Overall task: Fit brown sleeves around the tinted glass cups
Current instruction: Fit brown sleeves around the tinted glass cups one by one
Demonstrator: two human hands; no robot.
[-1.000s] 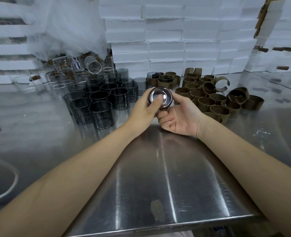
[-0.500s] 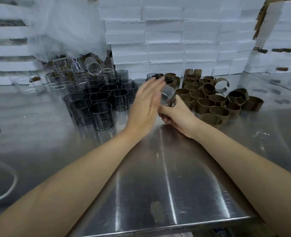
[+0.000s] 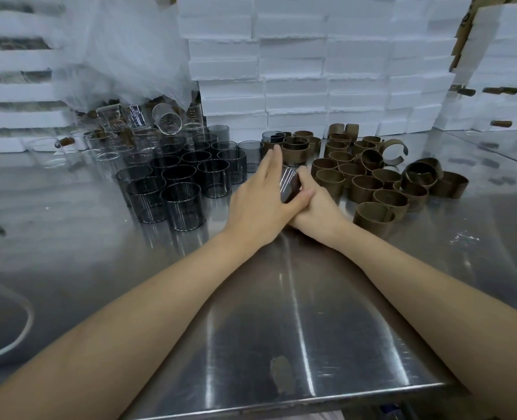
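Steel table (image 3: 281,298) under both forearms. My left hand (image 3: 260,201): fingers straight and together, palm pressed flat on the left face of a tinted glass cup (image 3: 290,186). My right hand (image 3: 314,207): fingers curled round the same cup from the right. The cup sits tilted, clamped between the two hands; can't tell whether a sleeve is on it. Loose brown sleeves (image 3: 363,187) cluster just right of my right fingers. Bare tinted cups (image 3: 178,192) stand left of my left fingers, clear glasses (image 3: 108,144) beyond them.
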